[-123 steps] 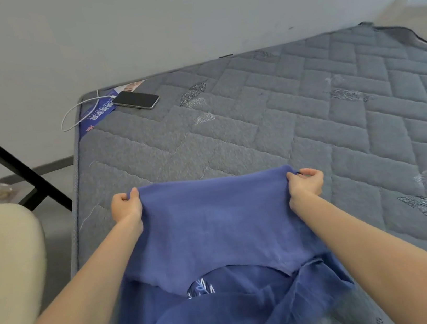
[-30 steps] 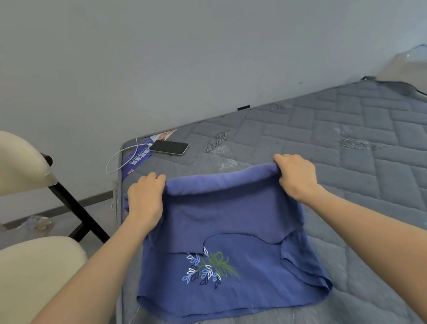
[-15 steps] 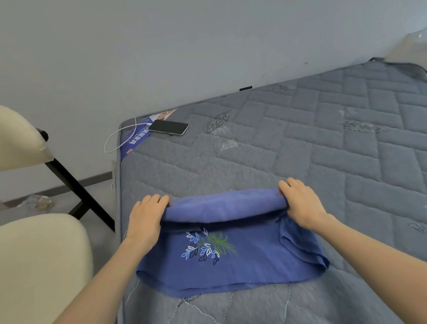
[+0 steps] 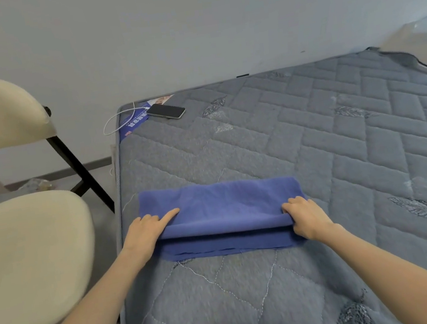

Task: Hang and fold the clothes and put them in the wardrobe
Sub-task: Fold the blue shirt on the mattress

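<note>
A blue garment (image 4: 222, 210) lies folded into a long, narrow band near the mattress's left front part, with its embroidered flowers hidden inside the fold. My left hand (image 4: 145, 233) holds the left end of the top layer, its index finger stretched out on the cloth. At the right end, my right hand (image 4: 308, 217) grips the top layer's near edge with curled fingers. The top layer sits slightly back from the bottom layer's near edge.
The grey quilted mattress (image 4: 316, 161) fills the right and middle. A phone (image 4: 166, 111) with a white cable (image 4: 116, 122) lies at its far left corner. A cream chair (image 4: 26, 259) with black legs stands close on the left. A grey wall runs behind.
Both hands pulled the far edge of the blue garment toward me and laid it over the near part. The flower print is now covered and the garment is a narrower band.
</note>
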The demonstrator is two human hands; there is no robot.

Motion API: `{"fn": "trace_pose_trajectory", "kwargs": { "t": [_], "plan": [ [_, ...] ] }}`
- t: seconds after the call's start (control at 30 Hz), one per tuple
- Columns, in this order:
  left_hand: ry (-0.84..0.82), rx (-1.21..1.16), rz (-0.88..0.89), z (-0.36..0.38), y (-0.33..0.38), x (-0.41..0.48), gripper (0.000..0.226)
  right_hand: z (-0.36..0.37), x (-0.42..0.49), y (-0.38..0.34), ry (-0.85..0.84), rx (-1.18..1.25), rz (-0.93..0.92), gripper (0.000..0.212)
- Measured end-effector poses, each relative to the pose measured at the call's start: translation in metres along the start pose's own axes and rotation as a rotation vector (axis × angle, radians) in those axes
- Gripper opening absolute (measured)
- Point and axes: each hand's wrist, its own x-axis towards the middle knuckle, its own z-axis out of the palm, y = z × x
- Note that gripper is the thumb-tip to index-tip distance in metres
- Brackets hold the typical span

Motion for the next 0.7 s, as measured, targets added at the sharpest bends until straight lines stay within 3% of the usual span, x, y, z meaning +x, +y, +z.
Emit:
{"fn": "trace_pose_trajectory", "kwargs": {
  "t": [0.3,0.43,0.53,0.63,0.7],
  "plan": [
    [-0.036,0.136,0.049,0.016,0.006,-0.014,0.087,0.002,-0.013,-0.009,-0.253,-0.069,0.127,0.025],
    [-0.209,0.085,0.07,0.009,0.006,-0.013,0.092,-0.011,-0.009,-0.027,-0.345,-0.034,0.157,0.033],
    [-0.353,-0.132,0.043,-0.006,0.02,-0.003,0.088,-0.02,0.0,-0.05,-0.204,0.167,0.125,0.025],
    [-0.184,-0.403,-0.001,-0.018,0.041,0.01,0.066,-0.021,0.014,-0.074,0.032,0.266,0.027,0.017],
    [-0.071,-0.507,-0.041,-0.021,0.057,0.019,0.061,-0.016,0.027,-0.089,0.133,0.281,-0.014,0.033]
  ]
}}
